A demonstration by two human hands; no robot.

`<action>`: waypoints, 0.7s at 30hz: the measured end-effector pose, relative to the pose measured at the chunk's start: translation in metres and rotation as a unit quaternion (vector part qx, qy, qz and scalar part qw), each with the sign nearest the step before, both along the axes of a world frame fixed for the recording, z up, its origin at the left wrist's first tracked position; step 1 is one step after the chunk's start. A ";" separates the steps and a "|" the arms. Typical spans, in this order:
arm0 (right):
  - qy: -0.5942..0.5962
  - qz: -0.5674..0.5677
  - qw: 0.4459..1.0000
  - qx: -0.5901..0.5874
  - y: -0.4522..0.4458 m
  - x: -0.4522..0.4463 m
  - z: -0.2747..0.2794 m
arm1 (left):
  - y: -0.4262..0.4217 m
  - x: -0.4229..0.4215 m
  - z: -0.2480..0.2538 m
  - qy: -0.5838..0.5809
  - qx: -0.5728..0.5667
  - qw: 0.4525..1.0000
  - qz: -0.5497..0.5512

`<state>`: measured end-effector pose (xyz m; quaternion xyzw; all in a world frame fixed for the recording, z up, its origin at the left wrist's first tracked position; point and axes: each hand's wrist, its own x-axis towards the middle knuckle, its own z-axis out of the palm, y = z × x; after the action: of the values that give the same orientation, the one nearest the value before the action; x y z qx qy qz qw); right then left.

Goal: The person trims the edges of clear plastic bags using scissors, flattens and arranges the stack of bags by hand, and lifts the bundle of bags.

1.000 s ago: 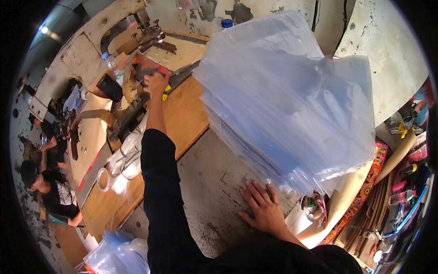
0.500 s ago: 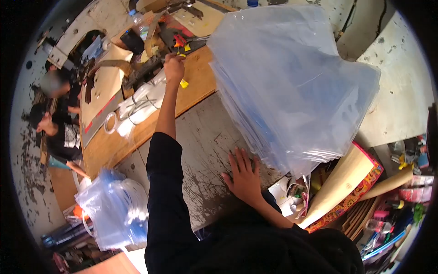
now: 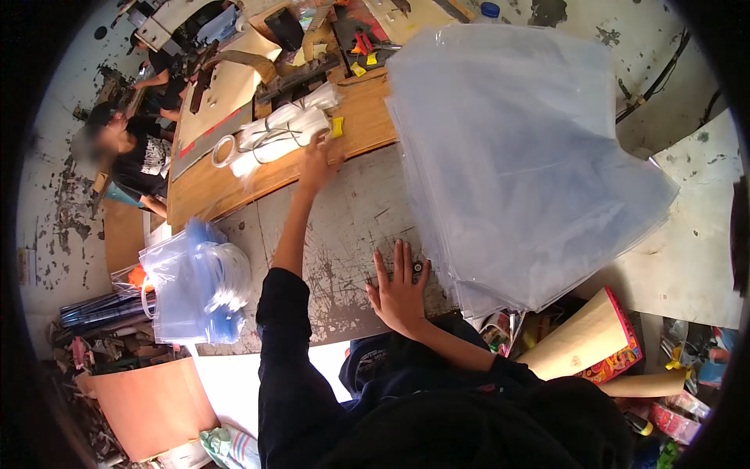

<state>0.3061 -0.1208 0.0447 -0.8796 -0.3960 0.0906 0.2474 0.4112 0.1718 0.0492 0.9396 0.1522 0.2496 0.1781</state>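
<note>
My left hand (image 3: 319, 166) hangs over the table near the wooden board's front edge, beside a white plastic bundle (image 3: 285, 133) with dark ties. Its fingers are smeared by motion, so whether they hold anything is unclear. My right hand (image 3: 401, 301) lies flat with spread fingers on the scratched grey tabletop (image 3: 344, 227). A small round dark thing (image 3: 418, 267) shows between its fingers. Right of both hands is a large stack of clear bluish plastic sheets (image 3: 516, 164). At the left lies a pile of clear plastic bags (image 3: 195, 285).
The wooden board (image 3: 367, 121) bears a tape roll (image 3: 224, 151) and yellow scraps (image 3: 337, 127). Red-handled pliers (image 3: 364, 42) lie farther back. Two people, one in a black shirt (image 3: 144, 160), are at the far left. A large paper roll (image 3: 582, 344) is at the lower right.
My left hand has moved back from the tools at the far side of the board toward me. My right hand stays on the tabletop, fingers spread. The view has shifted.
</note>
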 end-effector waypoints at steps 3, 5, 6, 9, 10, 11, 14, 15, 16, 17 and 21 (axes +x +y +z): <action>0.034 0.025 0.999 0.013 -0.007 0.002 -0.003 | -0.020 -0.008 -0.005 -0.008 0.120 0.992 -0.035; 0.041 0.040 0.998 0.025 -0.013 0.009 -0.004 | -0.016 -0.003 -0.006 0.046 0.062 0.997 -0.007; 0.058 0.074 0.995 0.023 -0.017 0.012 0.003 | -0.013 -0.003 -0.007 0.046 0.062 0.997 -0.013; 0.114 0.137 0.984 0.006 -0.030 0.023 0.015 | 0.000 0.000 -0.004 0.074 0.072 0.994 -0.031; 0.134 0.153 0.979 -0.005 -0.041 0.026 0.014 | 0.000 0.000 -0.003 0.075 0.069 0.994 -0.035; 0.155 0.169 0.973 -0.016 -0.051 0.030 0.012 | -0.001 -0.001 -0.004 0.075 0.064 0.994 -0.038; 0.293 0.279 0.914 0.003 -0.104 0.047 0.023 | -0.018 -0.006 0.008 0.006 0.033 0.999 0.000; 0.407 0.289 0.865 -0.039 -0.126 0.063 0.054 | -0.025 -0.009 0.010 0.003 0.030 1.000 -0.003; 0.399 0.301 0.866 -0.014 -0.151 0.082 0.074 | -0.031 -0.013 0.011 -0.027 0.077 0.996 0.032; 0.390 0.314 0.866 0.010 -0.178 0.104 0.090 | -0.038 -0.019 0.013 -0.057 0.123 0.988 0.070; 0.451 0.017 0.834 0.317 -0.294 0.180 0.110 | -0.099 -0.051 0.014 -0.053 -0.064 0.990 0.116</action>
<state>0.4859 -0.4145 0.1549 -0.6077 -0.2620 0.3514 0.6622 0.3605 0.0730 0.0635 0.8877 0.2660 0.3079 0.2157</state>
